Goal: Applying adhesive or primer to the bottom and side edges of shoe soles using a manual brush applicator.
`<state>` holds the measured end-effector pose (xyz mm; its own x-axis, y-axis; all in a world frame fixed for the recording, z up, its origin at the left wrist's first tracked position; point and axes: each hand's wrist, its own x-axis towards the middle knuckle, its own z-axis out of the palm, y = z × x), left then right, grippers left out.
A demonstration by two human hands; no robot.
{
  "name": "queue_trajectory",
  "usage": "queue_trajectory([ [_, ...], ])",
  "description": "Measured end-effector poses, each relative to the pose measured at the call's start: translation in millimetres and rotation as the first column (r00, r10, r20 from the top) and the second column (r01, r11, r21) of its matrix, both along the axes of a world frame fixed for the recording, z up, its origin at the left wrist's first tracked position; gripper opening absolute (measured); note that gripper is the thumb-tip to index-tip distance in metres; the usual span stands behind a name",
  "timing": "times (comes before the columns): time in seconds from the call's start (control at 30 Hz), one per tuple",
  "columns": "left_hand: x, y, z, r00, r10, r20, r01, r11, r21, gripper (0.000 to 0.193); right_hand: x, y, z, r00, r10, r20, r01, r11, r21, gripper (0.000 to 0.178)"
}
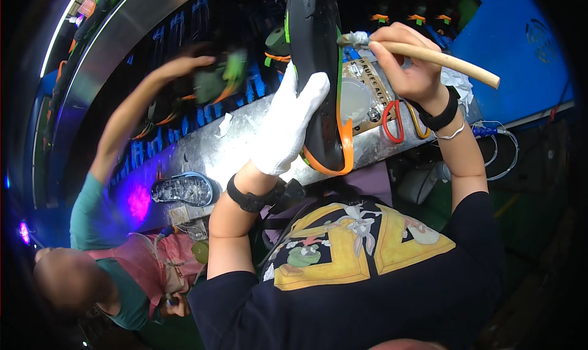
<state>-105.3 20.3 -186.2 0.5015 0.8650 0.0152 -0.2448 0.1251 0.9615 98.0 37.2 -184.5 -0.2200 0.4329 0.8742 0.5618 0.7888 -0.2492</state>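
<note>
My left hand (286,126), in a white glove, is closed round a long black shoe sole (313,37) with an orange band at its heel and green along its edges. The sole stands lengthwise in front of me, its heel toward me. At its right edge, the bristle end of a brush (450,60) with a pale wooden handle touches or nearly touches the green rim. Bare, my right hand (410,62) grips that brush near its grey, crusted head. Below it lie a round translucent dish (354,97) and red and yellow loop handles (393,122) on the bench.
A metal bench (217,144) crosses in front of me, with a sole-shaped tray (182,190) to its left. Beyond it runs a dark rack with shoes and blue holders (254,83). At left, a co-worker's arm (131,98) reaches over, holding a blurred green shoe part (220,77).
</note>
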Motion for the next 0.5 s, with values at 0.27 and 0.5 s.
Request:
queue_trajectory([
  [0.27,14,9,-5,0.993,-0.093,0.077,0.112,0.949,-0.296,0.037,41,-40,6,0.908,-0.023,-0.418,-0.013,0.996,-0.083,0.011],
  [0.5,32,0,60,0.988,-0.079,0.136,0.136,0.860,-0.492,0.047,103,-142,-62,0.605,-0.470,-0.643,0.383,0.880,-0.282,0.011],
])
